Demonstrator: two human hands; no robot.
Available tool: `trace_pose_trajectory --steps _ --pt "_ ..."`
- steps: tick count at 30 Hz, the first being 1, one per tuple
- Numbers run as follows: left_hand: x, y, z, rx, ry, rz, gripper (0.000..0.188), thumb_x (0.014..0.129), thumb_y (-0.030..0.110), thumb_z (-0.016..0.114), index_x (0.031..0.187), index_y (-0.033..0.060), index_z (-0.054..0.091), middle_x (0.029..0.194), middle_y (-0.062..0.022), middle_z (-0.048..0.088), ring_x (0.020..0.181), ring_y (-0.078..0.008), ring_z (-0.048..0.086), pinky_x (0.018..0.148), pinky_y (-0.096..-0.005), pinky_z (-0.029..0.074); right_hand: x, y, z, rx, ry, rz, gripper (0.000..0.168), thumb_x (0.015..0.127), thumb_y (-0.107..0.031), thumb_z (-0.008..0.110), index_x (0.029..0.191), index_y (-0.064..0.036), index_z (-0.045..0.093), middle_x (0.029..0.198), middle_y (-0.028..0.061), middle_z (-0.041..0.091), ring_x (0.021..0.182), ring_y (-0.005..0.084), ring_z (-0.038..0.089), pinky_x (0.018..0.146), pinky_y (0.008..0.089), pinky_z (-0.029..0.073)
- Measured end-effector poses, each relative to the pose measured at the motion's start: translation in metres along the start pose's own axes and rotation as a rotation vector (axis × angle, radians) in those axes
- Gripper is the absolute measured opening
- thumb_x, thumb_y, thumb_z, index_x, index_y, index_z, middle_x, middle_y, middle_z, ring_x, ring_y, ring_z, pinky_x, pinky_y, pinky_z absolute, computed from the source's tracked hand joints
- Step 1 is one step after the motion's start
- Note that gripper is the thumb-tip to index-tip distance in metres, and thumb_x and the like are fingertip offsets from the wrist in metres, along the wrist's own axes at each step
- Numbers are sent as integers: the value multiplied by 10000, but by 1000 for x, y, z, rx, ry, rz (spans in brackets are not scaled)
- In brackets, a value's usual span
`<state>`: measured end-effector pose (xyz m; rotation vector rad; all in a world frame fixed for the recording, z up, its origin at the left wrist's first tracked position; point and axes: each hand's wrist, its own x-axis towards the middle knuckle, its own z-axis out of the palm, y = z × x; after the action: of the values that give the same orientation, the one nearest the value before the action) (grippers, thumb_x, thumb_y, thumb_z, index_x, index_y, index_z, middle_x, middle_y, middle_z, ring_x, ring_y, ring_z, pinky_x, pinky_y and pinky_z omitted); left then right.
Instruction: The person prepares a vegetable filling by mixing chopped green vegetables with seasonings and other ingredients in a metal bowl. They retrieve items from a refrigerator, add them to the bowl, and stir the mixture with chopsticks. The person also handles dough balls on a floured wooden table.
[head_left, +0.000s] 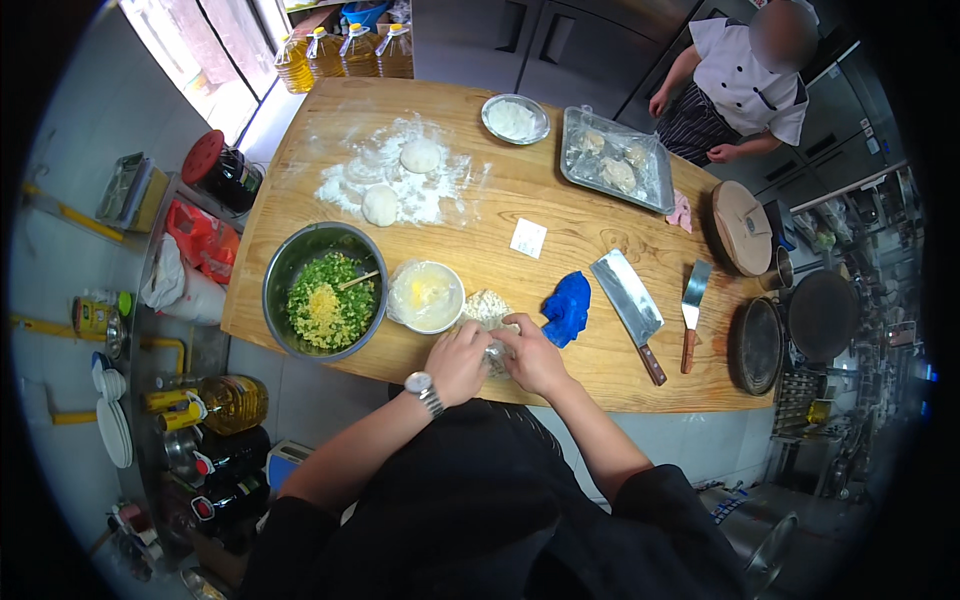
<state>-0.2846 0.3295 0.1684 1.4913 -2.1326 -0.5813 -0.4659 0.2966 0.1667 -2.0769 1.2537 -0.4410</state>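
My left hand (458, 361), with a wristwatch on the wrist, and my right hand (534, 355) meet at the table's near edge on a clear plastic bag (495, 358). Pale crumbly bits (486, 305) show at the bag's far end; my fingers hide part of it. Left of my hands sits a white bowl (436, 298) with plastic film and something pale yellow. Farther left, a steel bowl (327, 291) holds chopped greens, yellow bits and chopsticks. A crumpled blue cloth or glove (567, 308) lies right of my right hand.
Two dough rounds (420, 155) lie in flour. Behind stand a flour dish (515, 119) and a film-covered tray (617, 160). A cleaver (628, 296), a scraper (696, 289) and round pans (756, 345) are at right. A person (735, 90) stands beyond the far right edge.
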Motion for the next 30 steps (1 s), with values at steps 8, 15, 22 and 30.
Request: trace_pose_trajectory --steps 8,15,22,30 --pt "8 -5 23 3 111 -29 165 782 79 631 906 64 523 922 -134 539 813 -332 594 670 -437 495 -4 17 2 144 34 -71 119 822 -88 654 941 -86 659 1081 93 592 817 280 628 676 370 519" --pt "12 -8 22 -178 278 -338 126 834 66 578 936 60 504 836 -158 586 715 -351 600 615 -443 481 -22 20 -14 487 -81 41 49 877 -60 613 921 -63 593 1101 59 579 846 145 577 692 283 484" --pt "1 -18 24 -1231 196 -576 107 932 -28 493 1020 23 461 799 -60 598 620 -112 591 574 -242 497 -36 49 17 836 26 211 220 870 21 573 1074 -56 544 1149 97 574 761 127 593 681 258 496" --pt "-17 -27 43 -1244 155 -517 265 869 -61 540 1111 39 499 930 -57 629 814 -145 616 711 -279 509 -16 27 32 351 196 58 67 836 18 602 901 2 596 786 80 570 675 152 546 618 275 444"
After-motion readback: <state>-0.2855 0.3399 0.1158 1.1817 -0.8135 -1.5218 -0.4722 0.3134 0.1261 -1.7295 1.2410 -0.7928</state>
